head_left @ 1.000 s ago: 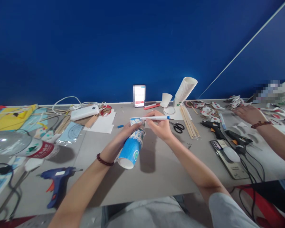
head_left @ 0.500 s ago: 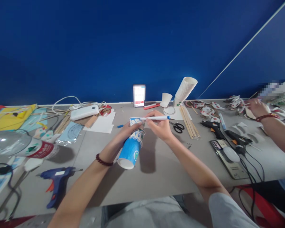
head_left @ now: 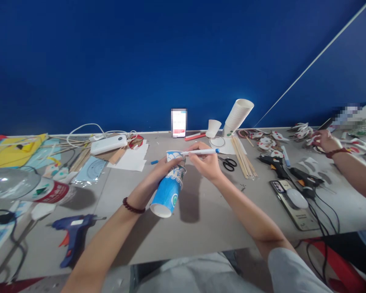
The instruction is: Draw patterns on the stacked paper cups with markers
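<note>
Your left hand (head_left: 165, 169) gripped the blue paper cups (head_left: 166, 195) over the table (head_left: 215, 230), and your right hand (head_left: 206, 163) pinched a marker (head_left: 205, 151) at their far end. Scissors (head_left: 229, 164) lay close on the right, a glue gun (head_left: 75, 234) and bottle (head_left: 53, 192) on the left, a phone (head_left: 179, 123) ahead.

The left hand (head_left: 162, 171) partly hides the blue-patterned cups (head_left: 170, 187); the bottle (head_left: 33, 187) is cropped.
</note>
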{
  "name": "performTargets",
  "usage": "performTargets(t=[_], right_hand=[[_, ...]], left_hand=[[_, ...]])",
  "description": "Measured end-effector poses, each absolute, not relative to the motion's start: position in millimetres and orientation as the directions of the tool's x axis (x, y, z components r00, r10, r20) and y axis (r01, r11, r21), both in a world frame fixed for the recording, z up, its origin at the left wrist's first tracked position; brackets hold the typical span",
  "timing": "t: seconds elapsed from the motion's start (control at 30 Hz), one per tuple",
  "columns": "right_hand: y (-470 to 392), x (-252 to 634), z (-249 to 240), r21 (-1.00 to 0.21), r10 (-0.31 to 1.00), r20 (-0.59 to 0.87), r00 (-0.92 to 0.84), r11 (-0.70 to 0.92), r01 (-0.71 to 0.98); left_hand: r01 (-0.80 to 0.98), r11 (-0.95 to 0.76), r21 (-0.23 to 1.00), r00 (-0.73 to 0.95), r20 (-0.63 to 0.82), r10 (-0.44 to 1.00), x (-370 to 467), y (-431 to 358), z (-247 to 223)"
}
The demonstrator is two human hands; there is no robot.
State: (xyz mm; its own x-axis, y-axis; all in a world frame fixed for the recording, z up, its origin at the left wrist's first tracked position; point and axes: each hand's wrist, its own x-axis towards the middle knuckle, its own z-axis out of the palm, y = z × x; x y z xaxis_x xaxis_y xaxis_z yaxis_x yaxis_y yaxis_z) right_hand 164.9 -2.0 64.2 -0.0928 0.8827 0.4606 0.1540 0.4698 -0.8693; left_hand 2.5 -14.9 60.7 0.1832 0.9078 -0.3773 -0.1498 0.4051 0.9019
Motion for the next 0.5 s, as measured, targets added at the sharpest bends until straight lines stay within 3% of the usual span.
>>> performTargets(t=[0.5], right_hand=[[-1.7, 165.5, 65.9, -0.872, 0.885, 0.457, -0.093, 0.466, 0.148]], left_hand=[[-0.147, 0.409, 0.901, 0.163, -0.386, 0.908, 2.4, -14.2, 60.6]])
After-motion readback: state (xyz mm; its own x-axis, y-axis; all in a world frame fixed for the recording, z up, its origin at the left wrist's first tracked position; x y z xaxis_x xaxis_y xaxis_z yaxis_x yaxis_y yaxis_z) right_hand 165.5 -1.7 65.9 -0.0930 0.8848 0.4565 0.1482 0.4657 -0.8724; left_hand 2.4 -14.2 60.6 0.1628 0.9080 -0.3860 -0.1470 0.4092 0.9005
